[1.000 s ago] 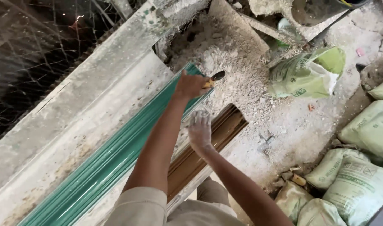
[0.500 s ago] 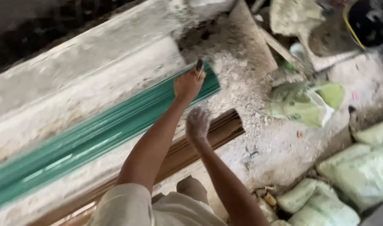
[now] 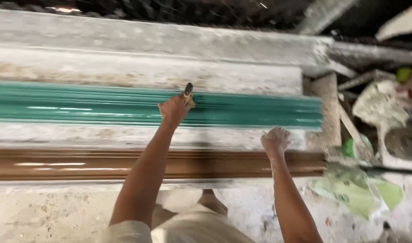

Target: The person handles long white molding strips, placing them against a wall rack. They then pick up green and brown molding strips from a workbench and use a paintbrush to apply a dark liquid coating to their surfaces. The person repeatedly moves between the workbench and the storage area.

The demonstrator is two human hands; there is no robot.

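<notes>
A long glossy green ribbed moulding [image 3: 80, 105] lies across a pale concrete slab [image 3: 125, 67]. My left hand [image 3: 173, 109] rests on the green moulding and grips a small brush [image 3: 188, 92], whose tip touches the moulding's upper ridges. A long glossy brown moulding [image 3: 71, 164] runs parallel below it. My right hand [image 3: 274, 140], dusted white, sits curled on the pale strip between the two mouldings, near their right ends, and holds nothing.
Rubble, boards and a dirty grey sack [image 3: 377, 105] crowd the right side. Crumpled green-and-white bags [image 3: 354, 191] lie on the dusty floor at lower right. Dark mesh [image 3: 147, 11] runs along the top beyond the slab.
The view has swung, so both mouldings now run level across the picture. My left hand with the brush has moved along the green moulding, away from its end. My right hand stays near the ends.
</notes>
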